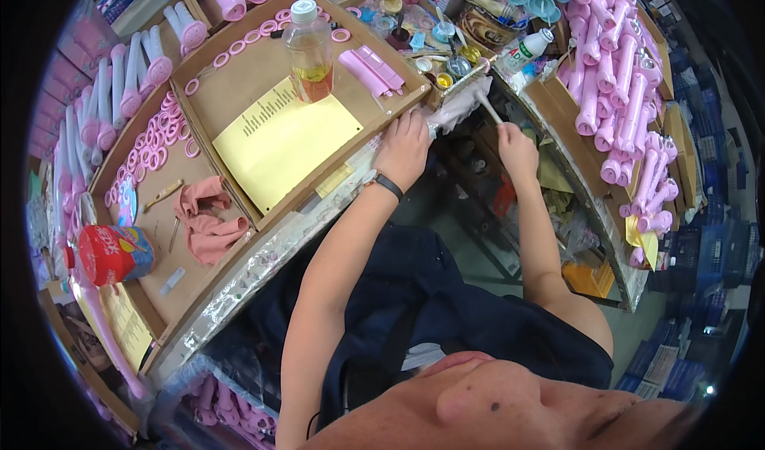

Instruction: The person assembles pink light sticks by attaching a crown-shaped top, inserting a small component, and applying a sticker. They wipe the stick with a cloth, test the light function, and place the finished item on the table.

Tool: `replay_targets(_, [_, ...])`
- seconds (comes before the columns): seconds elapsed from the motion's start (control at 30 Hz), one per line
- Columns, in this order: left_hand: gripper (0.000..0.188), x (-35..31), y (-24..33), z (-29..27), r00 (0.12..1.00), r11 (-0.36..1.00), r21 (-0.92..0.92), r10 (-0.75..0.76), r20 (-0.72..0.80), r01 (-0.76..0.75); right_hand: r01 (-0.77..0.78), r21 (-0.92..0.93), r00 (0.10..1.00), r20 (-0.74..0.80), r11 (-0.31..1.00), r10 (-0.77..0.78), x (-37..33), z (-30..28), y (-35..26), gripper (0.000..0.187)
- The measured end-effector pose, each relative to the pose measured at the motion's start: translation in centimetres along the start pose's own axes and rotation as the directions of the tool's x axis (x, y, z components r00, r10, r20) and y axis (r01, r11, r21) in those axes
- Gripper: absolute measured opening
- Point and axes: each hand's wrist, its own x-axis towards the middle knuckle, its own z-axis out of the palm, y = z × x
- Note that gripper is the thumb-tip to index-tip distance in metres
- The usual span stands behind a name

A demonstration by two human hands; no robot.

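Note:
My left hand (405, 150) is at the bench edge, just below the cardboard tray. Its fingers are bent and closed on the near end of a crumpled whitish cloth (456, 109); their tips are partly hidden. A dark band is on that wrist. My right hand (518, 150) is closed around a thin pale stick-shaped tool (488, 106). The tool's far end meets the cloth near the paint pots; its exact kind is too small to tell. Small pots, one with yellow paint (444, 80), stand just beyond the cloth.
The cardboard tray (183, 91) holds pink rings, a bottle of amber liquid (309, 55), a yellow sheet (279, 143) and a pink plastic part (371, 70). Pink tube-shaped parts (617, 67) are piled at right. A red jar (115, 255) and pink cloth (209, 219) are at left.

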Motion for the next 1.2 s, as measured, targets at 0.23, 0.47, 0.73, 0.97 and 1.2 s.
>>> replay_targets(0.23, [0.043, 0.0, 0.2, 0.0, 0.999, 0.999, 0.037, 0.021, -0.037, -0.020, 0.095, 0.055, 0.992, 0.077, 0.994, -0.099, 2.8, -0.1, 1.4, 0.032])
replay_targets(0.47, [0.046, 0.2, 0.0, -0.3, 0.999, 0.999, 0.012, 0.033, -0.029, -0.033, -0.090, 0.407, 0.964, 0.263, 0.909, -0.022, 4.8, 1.9, 3.3, 0.031])
replay_targets(0.73, [0.045, 0.2, 0.2, 0.0, 1.000, 1.000, 0.015, 0.015, -0.001, -0.015, -0.006, 0.153, 0.984, 0.180, 0.988, -0.022, 6.3, 0.7, 3.5, 0.035])
replay_targets(0.97, [0.044, 0.0, 0.1, 0.2, 0.999, 1.000, 0.012, 0.025, -0.022, -0.024, -0.161, 0.272, 0.947, 0.312, 0.949, 0.072, 7.5, 1.3, 3.9, 0.037])
replay_targets(1.2, [0.045, 0.1, 0.3, -0.2, 1.000, 1.000, -0.020, 0.007, 0.027, -0.006, -0.031, 0.831, 0.997, -0.016, 0.556, 0.078, 2.4, 6.3, 3.3, 0.031])
